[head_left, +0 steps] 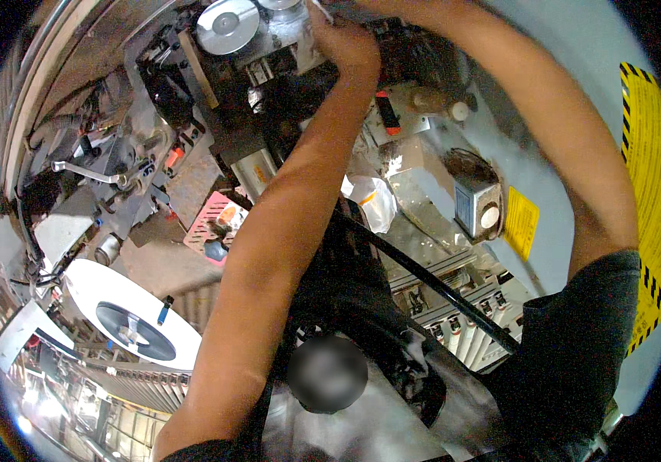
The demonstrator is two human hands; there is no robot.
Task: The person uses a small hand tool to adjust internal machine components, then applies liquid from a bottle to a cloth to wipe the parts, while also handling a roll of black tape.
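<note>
My left hand (343, 38) is at the top of the view, bent at the wrist beside a shiny metal block (288, 31) on a machine. A thin, bright metal piece (321, 11) shows at its fingers, which look closed; the view's edge cuts them off. Close to that hand, a round silver disc (227, 26) sits on the machine. From the right, my right arm (546, 92) arches over to the same area. Only the wrist end of my right hand (392, 6) shows at the top edge, its fingers hidden.
A pink slotted tray (211, 223) and a combination wrench (88, 172) lie to the left. A white oval panel (84, 289) with a dark round centre stands lower left. Under my arms runs a black bar (438, 285). A grey box with a white knob (478, 208) sits at right.
</note>
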